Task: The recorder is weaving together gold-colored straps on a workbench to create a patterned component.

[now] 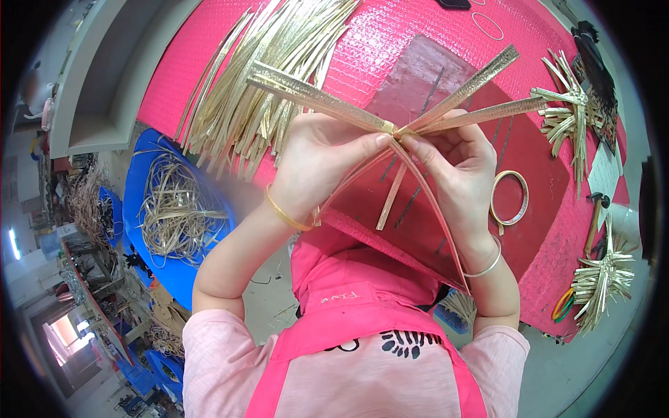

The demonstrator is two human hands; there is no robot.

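Both my hands meet over the table and pinch a bundle of crossed gold strips point(463, 90) where they join. My left hand point(313, 157) is closed, its thumb pressed against the join from the left. From the right, my right hand point(456, 160) grips the same join between thumb and fingers. Some strips fan out beyond my hands to the left and right; a short one hangs toward me. Two long strips with reddish undersides trail down, one toward each forearm. The fingertips behind the join are partly hidden.
A pile of loose gold strips point(244, 104) lies on the pink table cover point(376, 31). Under my hands is a dark red mat point(529, 230) with a tape roll point(493, 198). Woven gold pieces point(573, 104) lie at the right, near a hammer point(594, 223). A blue bin point(143, 198) holds tangled strips.
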